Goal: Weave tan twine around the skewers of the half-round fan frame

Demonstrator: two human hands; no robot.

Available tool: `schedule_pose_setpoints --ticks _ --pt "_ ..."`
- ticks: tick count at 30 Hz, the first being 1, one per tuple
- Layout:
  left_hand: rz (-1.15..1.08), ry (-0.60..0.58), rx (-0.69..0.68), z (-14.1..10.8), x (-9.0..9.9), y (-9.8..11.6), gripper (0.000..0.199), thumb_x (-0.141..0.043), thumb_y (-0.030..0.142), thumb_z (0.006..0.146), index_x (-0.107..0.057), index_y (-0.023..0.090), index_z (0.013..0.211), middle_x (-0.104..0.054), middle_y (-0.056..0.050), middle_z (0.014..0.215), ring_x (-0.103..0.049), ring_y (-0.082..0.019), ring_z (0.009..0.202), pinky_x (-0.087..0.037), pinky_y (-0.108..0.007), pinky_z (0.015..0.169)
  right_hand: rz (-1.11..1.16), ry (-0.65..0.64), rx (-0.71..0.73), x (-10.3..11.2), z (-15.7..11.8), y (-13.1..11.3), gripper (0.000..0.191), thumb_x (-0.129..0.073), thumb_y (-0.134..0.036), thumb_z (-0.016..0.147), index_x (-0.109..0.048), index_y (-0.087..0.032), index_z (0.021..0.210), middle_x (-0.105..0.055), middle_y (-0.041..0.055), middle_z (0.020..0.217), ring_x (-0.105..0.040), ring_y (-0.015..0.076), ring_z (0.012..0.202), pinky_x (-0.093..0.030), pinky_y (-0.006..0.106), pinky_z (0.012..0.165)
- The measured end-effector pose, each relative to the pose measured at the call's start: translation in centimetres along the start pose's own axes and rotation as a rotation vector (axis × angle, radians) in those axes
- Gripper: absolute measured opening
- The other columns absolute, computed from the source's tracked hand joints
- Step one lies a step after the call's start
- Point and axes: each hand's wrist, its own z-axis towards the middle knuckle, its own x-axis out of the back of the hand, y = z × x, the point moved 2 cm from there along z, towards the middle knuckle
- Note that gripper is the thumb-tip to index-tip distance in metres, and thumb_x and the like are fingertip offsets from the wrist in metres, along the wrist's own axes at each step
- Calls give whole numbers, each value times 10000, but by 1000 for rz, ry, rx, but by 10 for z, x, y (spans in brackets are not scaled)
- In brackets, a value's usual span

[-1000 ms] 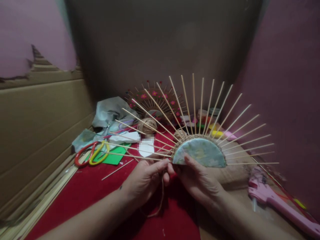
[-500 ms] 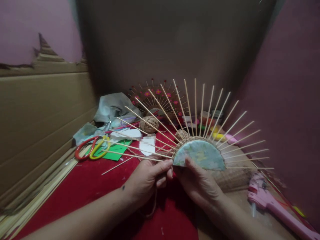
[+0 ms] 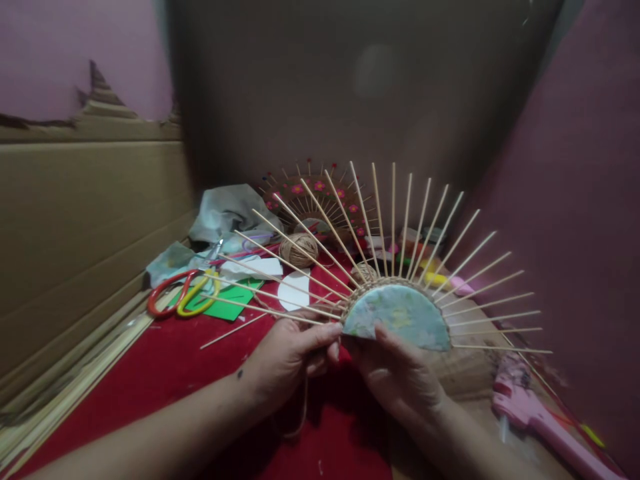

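Head view. The left hand has its thumb and curled fingers closed on twine, a loop of which hangs below them. The left thumb tip lies at the near left corner of the fan; whether it also pinches that corner cannot be told. The right hand grips the fan at its lower edge, thumb on the front face, remaining fingers beneath and largely hidden. The fan is therefore at both sets of fingers, held upright, its straight edge tilted slightly down to the right. It consists of a patterned pale half-disc, a woven rim, and sticks radiating upward and to both sides.

Left of the left fingers: a loose stick, a green sheet and scissors with one red and one yellow handle. Farther left, pale strips lie along a cardboard wall.

Beyond the left fingers: a white cutout and a twine ball; behind these, a flowered fan. A smaller ball sits just behind the held rim.

Right of the right fingers: a pink glue gun. Red cloth lies beneath the left fingers.
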Motion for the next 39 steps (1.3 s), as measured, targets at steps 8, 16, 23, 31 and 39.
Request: schedule_pose_setpoints --ticks 8,16,23,31,39 --pt "-29 -15 23 0 2 1 113 -612 231 763 -603 122 790 -516 27 521 -341 -16 400 -225 -139 398 14 -55 -13 -2 2 0 154 -587 -130 746 -669 -169 872 -696 49 864 -615 162 848 -445 310 863" --pt "-36 -15 40 1 2 2 122 -626 210 753 -627 137 852 -517 28 546 -416 -28 465 -273 -126 436 -7 -92 -24 0 3 3 144 -560 -138 777 -687 -151 843 -704 50 879 -618 153 839 -452 289 845" --pt "30 16 43 2 5 0 140 -626 262 750 -623 125 779 -508 23 514 -367 -28 421 -221 -149 413 9 -145 -43 -4 3 2 173 -535 -147 797 -679 -136 892 -704 42 903 -614 143 856 -441 278 860" --pt "65 16 43 1 5 1 177 -625 280 744 -620 134 844 -499 27 522 -360 -35 437 -213 -157 421 -1 -106 -38 -1 4 4 154 -556 -150 784 -678 -146 877 -701 43 883 -609 146 845 -434 285 858" --pt "87 17 26 3 5 1 168 -615 279 741 -626 118 786 -489 24 500 -333 -32 403 -209 -161 397 -56 -58 -33 -2 4 3 139 -569 -161 768 -680 -125 844 -686 37 851 -587 146 822 -437 281 839"
